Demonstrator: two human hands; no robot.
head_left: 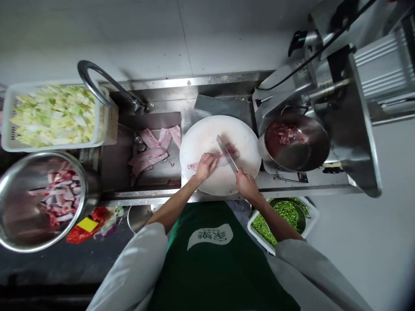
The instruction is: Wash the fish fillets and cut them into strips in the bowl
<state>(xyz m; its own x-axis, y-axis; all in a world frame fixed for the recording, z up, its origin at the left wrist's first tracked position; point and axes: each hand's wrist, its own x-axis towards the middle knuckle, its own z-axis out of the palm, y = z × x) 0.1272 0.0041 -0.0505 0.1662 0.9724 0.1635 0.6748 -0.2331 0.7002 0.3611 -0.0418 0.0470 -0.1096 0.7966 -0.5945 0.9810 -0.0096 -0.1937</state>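
Note:
On a round white cutting board (207, 134) lies a strip of raw pink meat (193, 166). My left hand (205, 166) presses down on the strip with curled fingers. In my right hand (245, 183) is a cleaver (226, 153), gripped by its handle, the blade angled across the meat just right of my left hand. Cut pieces lie by the blade at the board's right side.
More meat strips (152, 151) lie in the sink left of the board, under a curved tap (97, 82). A steel bowl of cut meat (293, 142) stands to the right, another (42, 198) far left. A white basket holds chopped cabbage (52, 114); chopped greens (275, 218) sit below the counter.

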